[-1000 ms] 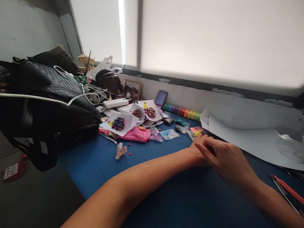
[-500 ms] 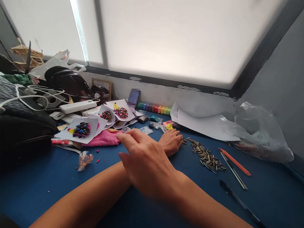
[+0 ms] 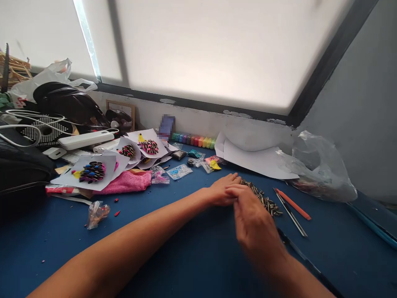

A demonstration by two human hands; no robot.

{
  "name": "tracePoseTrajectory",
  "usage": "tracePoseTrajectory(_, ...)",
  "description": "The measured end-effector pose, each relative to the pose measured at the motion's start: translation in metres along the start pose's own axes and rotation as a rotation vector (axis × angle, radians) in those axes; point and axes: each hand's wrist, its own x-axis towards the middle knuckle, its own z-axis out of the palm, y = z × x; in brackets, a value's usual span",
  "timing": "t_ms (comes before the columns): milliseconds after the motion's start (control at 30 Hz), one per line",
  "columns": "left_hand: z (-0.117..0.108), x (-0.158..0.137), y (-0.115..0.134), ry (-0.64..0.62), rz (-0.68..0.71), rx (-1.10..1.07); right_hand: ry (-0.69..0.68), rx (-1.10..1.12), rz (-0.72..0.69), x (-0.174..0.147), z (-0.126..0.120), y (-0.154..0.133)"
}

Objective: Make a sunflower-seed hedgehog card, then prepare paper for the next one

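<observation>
A pile of striped sunflower seeds [image 3: 267,202] lies on the blue tabletop. Flat on the table at the pile's left edge is my left hand [image 3: 223,190], its fingers stretched towards the seeds. My right hand [image 3: 256,221] is in front of the pile, fingers extended and pointing to the left hand, whose side its fingertips overlap in view; I cannot tell whether they touch. Nothing shows in either hand. Part of the pile is hidden behind the right hand. Beside the seeds lie an orange pen [image 3: 293,203] and a silver pen-like stick [image 3: 291,214]. A dark pen [image 3: 302,256] lies partly behind my right forearm.
Seed-covered clay hedgehogs [image 3: 92,171] rest on white paper at the left, by a pink cloth [image 3: 125,183]. Small clay packets [image 3: 180,171] and a row of coloured clay blocks [image 3: 195,140] sit behind. White paper [image 3: 257,159] and a plastic bag [image 3: 324,174] are at right.
My right hand has swung right, from over the left forearm to beside the left hand and the seeds. The left hand stays at the pile's edge. The view has turned slightly right.
</observation>
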Motion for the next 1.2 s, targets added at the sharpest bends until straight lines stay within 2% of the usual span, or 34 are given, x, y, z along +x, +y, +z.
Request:
tracePoseTrajectory(167,0.010,-0.002,-0.002,0.016,0.009,0.069,-0.138,-0.308,0.330,-0.027,0.009,0.069)
tracePoseTrajectory(300,0.011,0.005,0.004,0.021,0.040,0.090,-0.263,-0.406,0.408,-0.033,0.018,0.091)
tracePoseTrajectory(667,0.006,-0.005,-0.007,0.097,-0.017,0.071,-0.398,-0.438,0.373,-0.003,0.014,0.102)
tracePoseTrajectory(833,0.001,-0.008,-0.006,0.204,-0.053,0.016,-0.376,-0.430,0.402,0.004,0.014,0.106)
tracePoseTrajectory(967,-0.004,-0.008,-0.004,0.242,-0.049,-0.021,-0.362,-0.364,0.379,0.007,0.016,0.103)
tracePoseTrajectory(1100,-0.006,-0.009,-0.002,0.267,-0.015,-0.061,-0.348,-0.295,0.362,0.023,0.021,0.101)
tracePoseTrajectory(1200,-0.005,-0.009,-0.004,0.307,-0.055,-0.104,-0.342,-0.247,0.355,0.039,0.025,0.101)
